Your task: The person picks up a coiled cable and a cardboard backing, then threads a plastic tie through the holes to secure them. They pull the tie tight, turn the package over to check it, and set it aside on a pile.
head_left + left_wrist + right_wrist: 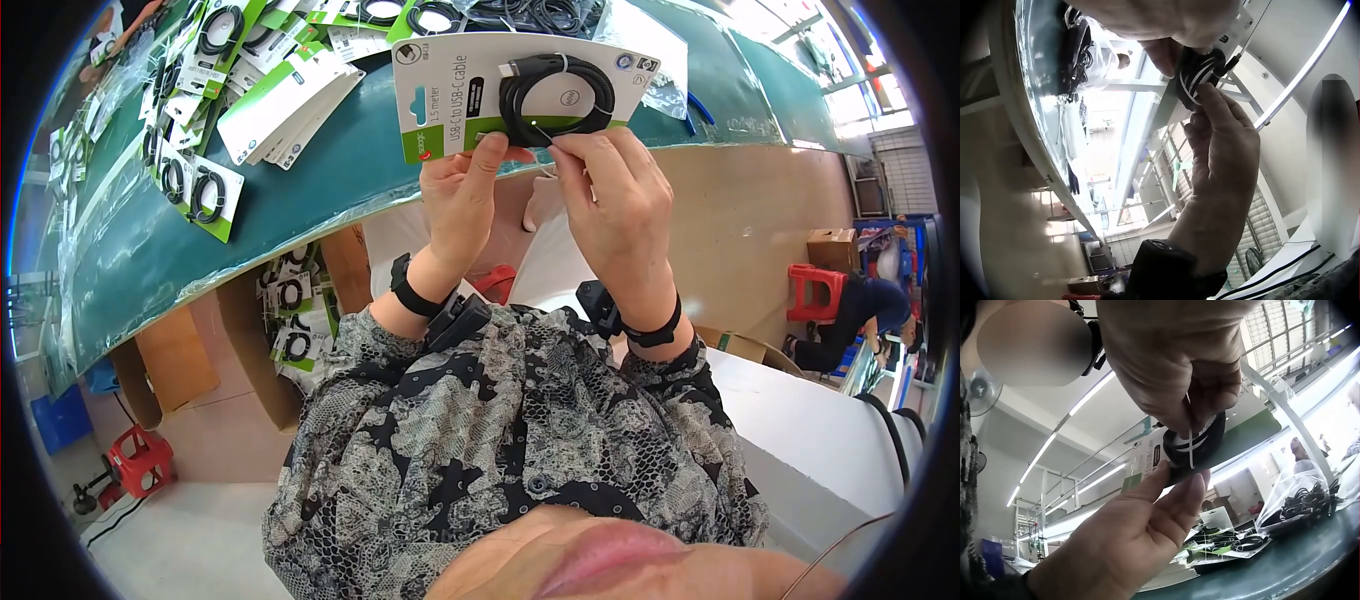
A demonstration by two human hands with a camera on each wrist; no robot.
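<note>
A white and green card [435, 100] carries a coiled black cable [560, 95], held up over the table's front edge. My left hand [462, 200] grips the card's lower edge, thumb on the front beside the coil. My right hand [625, 200] pinches a thin white tie at the coil's lower part. In the right wrist view the tie [1190, 450] crosses the black coil [1210, 439], between the right fingertips and the left thumb. The left wrist view shows the coil [1194, 78] between both hands.
Packaged cables [210, 195] and a fanned stack of cards [290, 105] lie on the green table [300, 205] at the left. Bagged black cables [530, 15] are behind the card. A box of packaged cables [300, 310] stands below; another person [860, 315] is at far right.
</note>
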